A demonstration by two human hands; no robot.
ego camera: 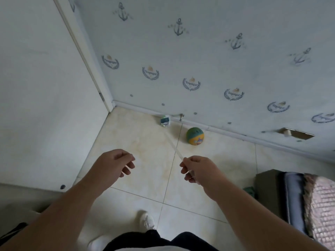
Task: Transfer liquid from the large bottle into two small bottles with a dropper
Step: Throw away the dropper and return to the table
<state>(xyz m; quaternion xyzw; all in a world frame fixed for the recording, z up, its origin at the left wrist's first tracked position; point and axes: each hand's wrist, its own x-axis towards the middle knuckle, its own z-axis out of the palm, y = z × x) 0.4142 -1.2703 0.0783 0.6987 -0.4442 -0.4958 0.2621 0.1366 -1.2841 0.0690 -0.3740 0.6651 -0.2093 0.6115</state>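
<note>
1. I saw the right hand (196,169) held out over the floor (145,178), its fingers (184,172) pinching the near end of the dropper (175,148).
2. The dropper was a long, thin, pale tube. It slanted up and away from the hand toward the wall (199,60).
3. Its far end pointed at a bottle (165,121) that lay on the floor against the baseboard. Whether the tip touched the bottle, I could not tell.
4. The bottle was clear with a dark label. I could not tell if it was the large one or a small one.
5. The left hand (116,164) hung beside the right, apart from it. Its fingers were loosely curled and held nothing.
6. A green and yellow ball (195,136) sat on the floor just right of the bottle, near the wall.
7. A metal door stop (181,117) stuck out from the baseboard between bottle and ball.
8. A white shoe (146,221) showed below the hands.
9. A bed (299,201) edge stood at the right.
</note>
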